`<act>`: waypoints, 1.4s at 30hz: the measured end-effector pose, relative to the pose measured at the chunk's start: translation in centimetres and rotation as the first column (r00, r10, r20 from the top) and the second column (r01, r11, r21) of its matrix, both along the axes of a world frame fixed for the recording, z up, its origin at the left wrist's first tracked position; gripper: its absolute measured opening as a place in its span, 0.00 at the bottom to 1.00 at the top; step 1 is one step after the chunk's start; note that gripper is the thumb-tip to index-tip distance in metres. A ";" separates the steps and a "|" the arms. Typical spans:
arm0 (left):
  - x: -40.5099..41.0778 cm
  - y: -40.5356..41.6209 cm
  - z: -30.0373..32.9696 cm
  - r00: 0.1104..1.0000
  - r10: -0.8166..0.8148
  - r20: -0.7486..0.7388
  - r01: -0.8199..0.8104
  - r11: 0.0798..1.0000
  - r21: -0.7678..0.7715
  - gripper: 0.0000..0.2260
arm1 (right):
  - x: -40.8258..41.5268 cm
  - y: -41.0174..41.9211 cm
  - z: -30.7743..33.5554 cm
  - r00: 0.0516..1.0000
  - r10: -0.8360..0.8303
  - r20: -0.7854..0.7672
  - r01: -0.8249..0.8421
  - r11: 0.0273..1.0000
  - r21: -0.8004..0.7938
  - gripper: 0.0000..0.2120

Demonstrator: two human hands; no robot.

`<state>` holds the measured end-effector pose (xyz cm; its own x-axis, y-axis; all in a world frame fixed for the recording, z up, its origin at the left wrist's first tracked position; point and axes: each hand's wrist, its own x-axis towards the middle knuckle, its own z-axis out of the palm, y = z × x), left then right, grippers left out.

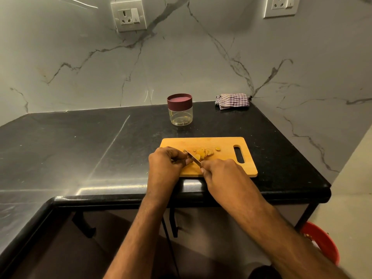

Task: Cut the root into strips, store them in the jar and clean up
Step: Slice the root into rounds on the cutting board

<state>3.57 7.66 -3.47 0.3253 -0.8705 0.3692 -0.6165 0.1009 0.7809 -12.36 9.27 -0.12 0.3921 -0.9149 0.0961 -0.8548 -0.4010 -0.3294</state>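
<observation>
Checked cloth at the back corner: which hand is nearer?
Right. The right hand holds the knife on the cutting board, below the checked cloth; the left hand sits farther left.

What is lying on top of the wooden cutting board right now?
On the cutting board lie yellow root slices and the knife. The left hand and right hand rest over its near edge, covering the piece being cut.

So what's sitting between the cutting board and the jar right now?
Nothing: in the head view only bare black counter separates the cutting board from the jar.
</observation>
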 end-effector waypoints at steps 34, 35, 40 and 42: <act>-0.2 -0.2 -0.6 0.994 -0.011 0.104 0.017 0.998 -0.061 0.04 | 1.6 -0.8 -1.0 0.999 -0.050 0.016 0.050 0.999 -0.020 0.09; -0.2 -0.2 -0.6 0.993 -0.015 0.114 0.022 0.998 -0.060 0.04 | 1.5 -0.6 -1.2 0.997 -0.061 0.044 0.064 0.996 -0.066 0.09; -0.1 -0.2 -0.6 0.991 -0.037 0.132 0.046 0.997 -0.063 0.03 | 1.4 -1.0 -1.5 0.998 -0.054 0.044 0.058 0.994 -0.088 0.08; 0.1 -0.2 -0.7 0.991 -0.043 0.127 0.050 0.997 -0.057 0.03 | 1.3 -1.1 -1.5 0.996 -0.042 0.078 0.050 0.993 -0.107 0.09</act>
<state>3.64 7.41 -4.13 0.2327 -0.8587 0.4566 -0.7025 0.1762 0.6895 -11.09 8.17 -1.66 0.3375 -0.9144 0.2235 -0.8476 -0.3985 -0.3505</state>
